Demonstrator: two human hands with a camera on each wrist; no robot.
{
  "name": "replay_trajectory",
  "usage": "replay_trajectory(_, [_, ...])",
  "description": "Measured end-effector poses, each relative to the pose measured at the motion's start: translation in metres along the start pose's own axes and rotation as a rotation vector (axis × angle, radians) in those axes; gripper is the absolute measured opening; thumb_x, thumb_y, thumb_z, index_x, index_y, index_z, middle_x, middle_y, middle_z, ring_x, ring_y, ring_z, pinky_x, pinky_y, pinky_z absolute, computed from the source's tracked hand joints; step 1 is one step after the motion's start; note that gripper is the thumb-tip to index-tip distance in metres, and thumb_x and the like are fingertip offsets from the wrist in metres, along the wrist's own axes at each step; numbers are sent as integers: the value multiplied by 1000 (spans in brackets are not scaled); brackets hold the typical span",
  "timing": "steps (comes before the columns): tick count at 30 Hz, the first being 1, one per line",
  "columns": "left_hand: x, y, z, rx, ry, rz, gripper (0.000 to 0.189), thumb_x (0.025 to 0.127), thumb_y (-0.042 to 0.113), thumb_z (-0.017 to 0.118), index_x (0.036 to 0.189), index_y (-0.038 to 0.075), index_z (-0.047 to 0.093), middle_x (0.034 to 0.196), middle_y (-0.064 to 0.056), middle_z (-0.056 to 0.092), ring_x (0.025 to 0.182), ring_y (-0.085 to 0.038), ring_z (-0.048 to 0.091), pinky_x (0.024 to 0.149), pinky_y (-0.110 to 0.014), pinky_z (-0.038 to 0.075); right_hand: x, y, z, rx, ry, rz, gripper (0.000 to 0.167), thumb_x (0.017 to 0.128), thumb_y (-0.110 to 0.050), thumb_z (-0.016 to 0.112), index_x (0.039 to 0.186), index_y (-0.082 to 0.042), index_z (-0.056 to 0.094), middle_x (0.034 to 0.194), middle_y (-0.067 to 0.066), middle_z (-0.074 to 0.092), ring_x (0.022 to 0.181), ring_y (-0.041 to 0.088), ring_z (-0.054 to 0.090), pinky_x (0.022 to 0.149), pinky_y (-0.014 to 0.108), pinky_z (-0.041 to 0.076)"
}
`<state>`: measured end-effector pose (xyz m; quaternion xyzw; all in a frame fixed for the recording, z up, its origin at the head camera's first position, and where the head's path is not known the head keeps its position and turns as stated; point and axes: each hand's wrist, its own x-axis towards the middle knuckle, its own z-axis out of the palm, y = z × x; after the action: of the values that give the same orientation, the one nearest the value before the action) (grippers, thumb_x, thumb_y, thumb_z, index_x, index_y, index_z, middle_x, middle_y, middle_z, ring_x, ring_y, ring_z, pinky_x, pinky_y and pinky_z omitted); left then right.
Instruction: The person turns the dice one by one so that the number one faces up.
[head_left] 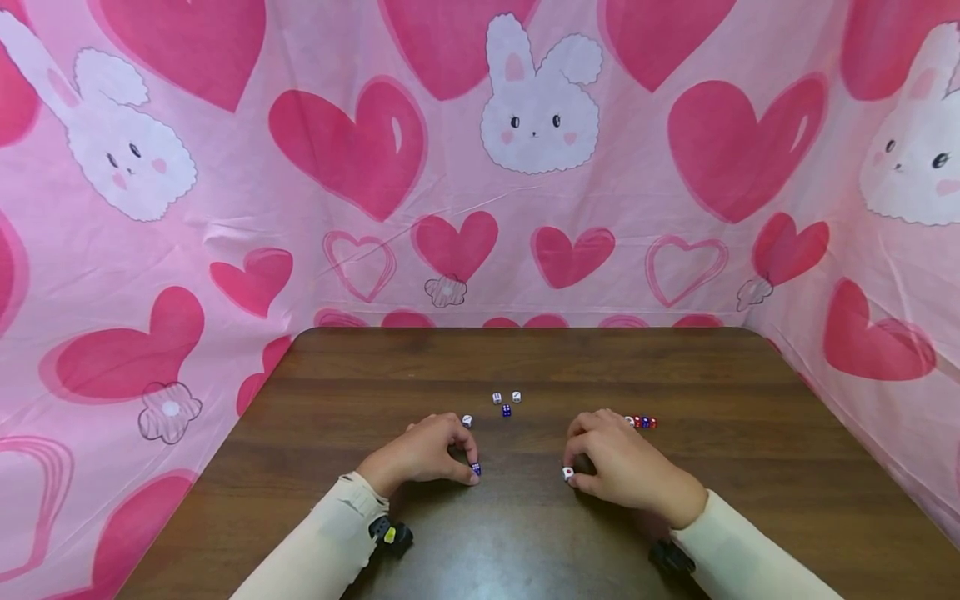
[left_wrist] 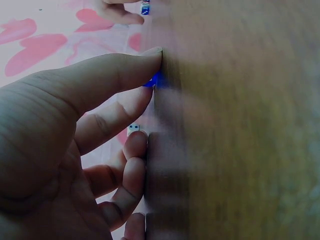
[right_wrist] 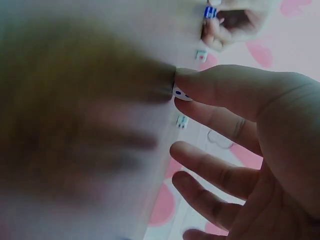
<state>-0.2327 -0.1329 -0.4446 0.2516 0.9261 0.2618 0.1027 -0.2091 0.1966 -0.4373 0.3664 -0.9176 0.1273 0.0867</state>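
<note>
Between thumb and index finger, my left hand pinches a blue die at the tabletop; in the left wrist view only a sliver of that blue die shows. My right hand pinches a white die, seen in the right wrist view as a white die with blue pips. A white die lies just beyond the left fingers. Farther back are two white dice with a blue die in front of them.
Beyond the right hand, a short row of red, blue and white dice is partly hidden by that hand. The brown wooden table ends at a pink cloth backdrop with hearts and rabbits. Dark devices sit on both wrists.
</note>
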Motion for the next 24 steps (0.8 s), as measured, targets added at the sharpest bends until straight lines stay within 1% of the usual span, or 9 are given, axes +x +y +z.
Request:
replay_trajectory(2, [0, -1, 0, -2, -1, -2, 22, 76, 39, 92, 75, 37, 70, 93, 12, 60, 93, -9, 53, 90, -55, 31, 1, 5, -1, 6, 4, 26, 18, 80, -28, 89, 78, -34, 72, 106, -8, 64, 102, 21, 56, 104, 70, 38])
replay_trajectory(4, [0, -1, 0, -1, -1, -4, 22, 76, 40, 92, 75, 38, 70, 93, 13, 60, 93, -9, 53, 90, -55, 31, 2, 11, -2, 6, 9, 52, 21, 79, -27, 90, 77, -36, 70, 107, -6, 64, 105, 26, 57, 104, 81, 29])
replay_trajectory(5, [1, -2, 0, -1, 0, -4, 22, 76, 40, 92, 75, 38, 70, 93, 13, 60, 93, -9, 53, 90, -54, 30, 2, 14, -3, 8, 6, 68, 23, 79, -26, 90, 77, -37, 70, 108, -6, 64, 106, 27, 58, 104, 82, 27])
replay_trajectory(10, [1, 0, -1, 8, 4, -3, 23, 76, 41, 92, 75, 37, 69, 93, 12, 60, 93, -10, 53, 89, -54, 30, 4, 30, -5, 26, -8, 138, 24, 81, -26, 89, 77, -39, 69, 112, -3, 65, 114, 35, 58, 105, 85, 21])
replay_trajectory(14, [1, 1, -1, 6, 2, 0, 23, 76, 40, 92, 75, 36, 70, 93, 11, 60, 93, -10, 53, 88, -53, 30, 5, 40, -6, 28, -2, 192, 18, 82, -26, 88, 83, -36, 74, 120, 4, 65, 120, 35, 58, 106, 84, 20])
replay_trajectory(18, [1, 1, -2, 2, 3, 5, 23, 76, 40, 92, 75, 35, 70, 93, 10, 60, 93, -11, 52, 88, -54, 30, 6, 47, -6, 43, 17, 230, 15, 83, -24, 87, 87, -33, 76, 130, 14, 62, 123, 37, 59, 104, 86, 20])
replay_trajectory(24, [1, 0, -2, -15, -7, -8, 23, 76, 39, 92, 75, 35, 70, 93, 9, 60, 93, -12, 53, 90, -57, 29, 6, 57, -7, 56, 27, 294, 15, 84, -23, 87, 86, -33, 76, 133, 18, 61, 122, 45, 58, 102, 88, 17])
